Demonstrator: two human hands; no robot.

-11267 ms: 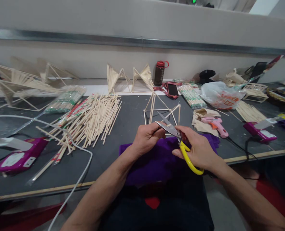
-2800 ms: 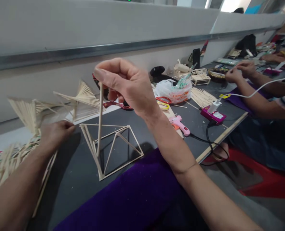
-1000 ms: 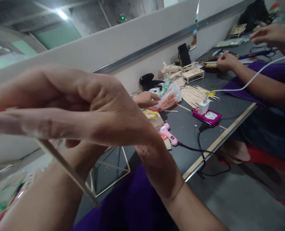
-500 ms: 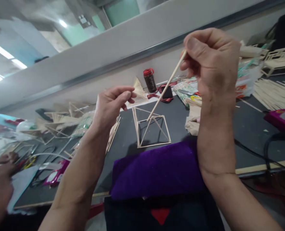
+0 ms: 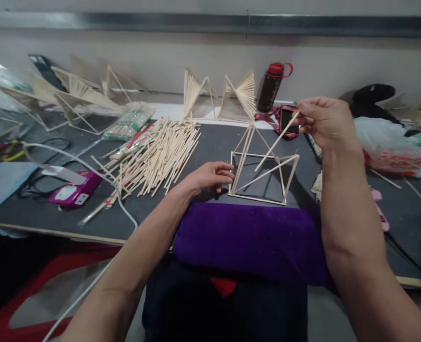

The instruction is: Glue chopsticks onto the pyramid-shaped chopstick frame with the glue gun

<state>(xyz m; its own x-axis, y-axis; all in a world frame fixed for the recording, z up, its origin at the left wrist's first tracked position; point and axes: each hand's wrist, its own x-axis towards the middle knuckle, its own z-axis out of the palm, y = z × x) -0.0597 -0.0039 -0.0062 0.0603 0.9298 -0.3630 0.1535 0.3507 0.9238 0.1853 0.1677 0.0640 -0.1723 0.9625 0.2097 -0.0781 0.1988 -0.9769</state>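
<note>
A frame of thin wooden sticks [image 5: 263, 176] stands on the dark table [image 5: 210, 147], just beyond a purple cloth [image 5: 249, 240]. My right hand [image 5: 326, 121] is raised above the frame's right side and pinches the top end of a single wooden stick [image 5: 276, 141], which slants down into the frame. My left hand [image 5: 210, 176] rests on the table at the frame's near left corner, fingers loosely curled, fingertips at the base stick; nothing shows in it.
A loose pile of sticks [image 5: 156, 152] lies left of the frame. Fan-shaped stick models [image 5: 219, 92] and a dark bottle with a red cap [image 5: 271, 85] stand at the back wall. A pink power strip [image 5: 73, 192] with a white cable lies left; a plastic bag [image 5: 391, 147] lies right.
The view has swung down and levelled onto the table. My left hand has dropped from the air to the frame's corner. My right hand has lowered the stick into the frame.
</note>
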